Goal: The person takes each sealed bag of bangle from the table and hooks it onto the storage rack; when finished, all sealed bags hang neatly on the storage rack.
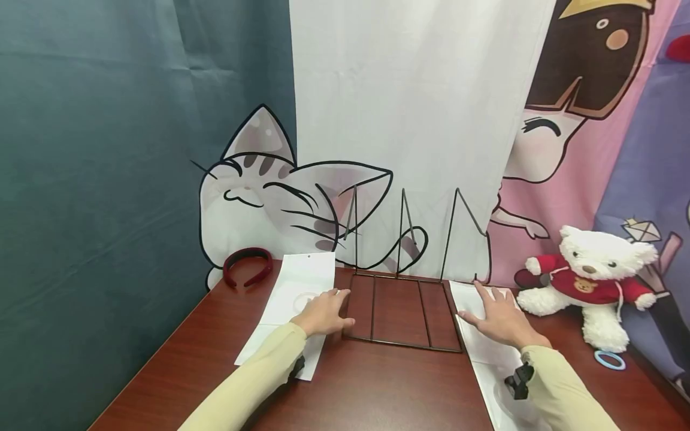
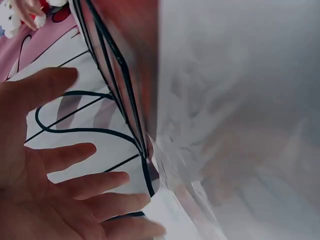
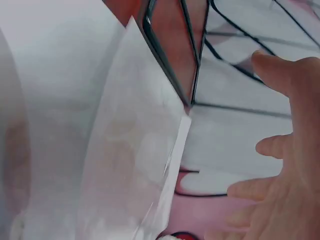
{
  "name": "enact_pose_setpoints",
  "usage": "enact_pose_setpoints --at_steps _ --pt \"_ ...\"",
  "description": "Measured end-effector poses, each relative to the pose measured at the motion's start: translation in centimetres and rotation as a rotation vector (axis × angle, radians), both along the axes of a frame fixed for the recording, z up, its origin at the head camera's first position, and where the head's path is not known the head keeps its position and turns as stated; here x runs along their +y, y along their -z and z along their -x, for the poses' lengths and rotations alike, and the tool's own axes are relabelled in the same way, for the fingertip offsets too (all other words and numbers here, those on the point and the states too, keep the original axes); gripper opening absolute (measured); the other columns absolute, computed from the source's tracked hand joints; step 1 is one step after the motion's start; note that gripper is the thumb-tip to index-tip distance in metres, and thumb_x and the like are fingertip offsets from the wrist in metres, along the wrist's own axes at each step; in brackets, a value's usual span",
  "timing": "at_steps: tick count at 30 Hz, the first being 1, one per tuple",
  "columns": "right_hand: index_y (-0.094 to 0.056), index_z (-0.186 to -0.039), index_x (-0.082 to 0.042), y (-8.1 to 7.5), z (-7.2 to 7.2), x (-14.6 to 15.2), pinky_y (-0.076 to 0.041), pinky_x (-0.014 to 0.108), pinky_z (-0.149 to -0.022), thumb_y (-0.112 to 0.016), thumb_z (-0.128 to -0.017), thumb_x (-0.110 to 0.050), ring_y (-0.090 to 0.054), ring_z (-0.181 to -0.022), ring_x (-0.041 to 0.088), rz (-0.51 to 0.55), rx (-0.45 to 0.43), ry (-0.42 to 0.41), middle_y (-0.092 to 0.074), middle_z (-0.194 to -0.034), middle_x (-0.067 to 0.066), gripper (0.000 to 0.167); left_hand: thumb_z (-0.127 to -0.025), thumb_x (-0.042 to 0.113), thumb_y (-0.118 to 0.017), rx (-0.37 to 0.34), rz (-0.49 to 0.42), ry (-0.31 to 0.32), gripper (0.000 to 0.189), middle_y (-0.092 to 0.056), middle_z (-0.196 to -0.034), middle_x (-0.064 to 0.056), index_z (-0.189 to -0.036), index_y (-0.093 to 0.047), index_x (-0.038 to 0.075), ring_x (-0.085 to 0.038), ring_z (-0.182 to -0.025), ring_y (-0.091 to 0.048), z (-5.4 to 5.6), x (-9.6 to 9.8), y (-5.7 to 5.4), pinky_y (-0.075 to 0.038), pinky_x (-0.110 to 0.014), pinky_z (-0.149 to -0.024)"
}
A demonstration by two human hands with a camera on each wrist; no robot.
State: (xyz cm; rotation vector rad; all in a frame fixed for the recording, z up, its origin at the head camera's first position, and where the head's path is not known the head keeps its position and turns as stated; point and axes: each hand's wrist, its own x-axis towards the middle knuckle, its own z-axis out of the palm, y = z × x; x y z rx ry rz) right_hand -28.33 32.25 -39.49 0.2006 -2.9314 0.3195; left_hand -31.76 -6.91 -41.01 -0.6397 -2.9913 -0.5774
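Head view: a black wire rack (image 1: 398, 276) stands on the brown table (image 1: 399, 383), right of your left hand (image 1: 323, 312) and left of your right hand (image 1: 501, 317), neither clearly nearer. Its row of three peaked uprights (image 1: 401, 233) runs left to right. Both hands are empty, fingers spread apart. Beneath them lie the left white sheet (image 1: 288, 302) and right white sheet (image 1: 482, 356); farther out, a red headband (image 1: 265, 272) and teddy bear (image 1: 584, 287).

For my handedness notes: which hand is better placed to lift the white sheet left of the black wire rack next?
Probably the left hand: it is at that white sheet, while the right hand is across the black wire rack, at a second sheet.
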Motion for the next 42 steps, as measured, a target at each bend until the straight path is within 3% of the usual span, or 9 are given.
enact_pose_setpoints --at_steps 4,13,24,34,42 --pt "-0.034 -0.148 0.010 0.4 0.8 1.6 -0.038 0.073 -0.100 -0.069 -0.089 -0.044 -0.040 -0.129 0.062 0.048 0.026 -0.053 -0.044 -0.139 0.044 0.088 -0.085 0.030 -0.076 -0.022 -0.074 0.047 0.066 -0.060 -0.139 -0.020 -0.141 -0.052 0.002 -0.037 -0.128 -0.059 0.6 0.5 -0.1 -0.048 -0.051 -0.106" --pt "-0.039 -0.136 0.021 1.7 2.4 5.5 -0.045 0.067 -0.094 -0.075 -0.085 -0.035 -0.053 -0.113 0.063 0.089 -0.004 -0.005 -0.054 -0.122 0.047 0.084 -0.076 0.026 -0.085 -0.117 -0.098 0.049 0.070 -0.067 -0.123 -0.022 -0.134 -0.056 -0.001 -0.034 -0.116 -0.063 1.5 1.5 0.3 -0.050 -0.046 -0.102" --pt "-0.032 -0.137 0.024 2.7 3.9 7.3 -0.042 0.069 -0.098 -0.081 -0.078 -0.044 -0.045 -0.119 0.066 0.119 -0.167 0.106 -0.044 -0.130 0.051 0.102 -0.068 0.031 -0.092 -0.118 -0.032 0.036 0.077 -0.070 -0.115 -0.018 -0.130 -0.059 0.000 -0.033 -0.110 -0.065 1.4 1.9 0.3 -0.053 -0.042 -0.098" --pt "-0.023 -0.150 0.006 1.7 4.1 7.2 -0.028 0.086 -0.094 -0.091 -0.065 -0.042 -0.024 -0.128 0.070 0.264 -0.280 0.227 -0.023 -0.141 0.051 0.119 -0.068 0.036 -0.093 -0.127 0.013 0.027 0.079 -0.070 -0.119 -0.016 -0.131 -0.059 0.002 -0.030 -0.111 -0.065 1.2 2.3 0.1 -0.053 -0.041 -0.098" --pt "-0.046 -0.143 0.000 1.2 4.2 7.4 -0.036 0.075 -0.087 -0.091 -0.066 -0.031 -0.037 -0.117 0.069 0.262 -0.340 0.154 -0.034 -0.143 0.045 0.094 -0.069 0.038 -0.093 -0.132 0.056 0.025 0.078 -0.070 -0.120 -0.015 -0.130 -0.060 0.003 -0.030 -0.112 -0.064 1.2 2.6 0.2 -0.052 -0.041 -0.100"
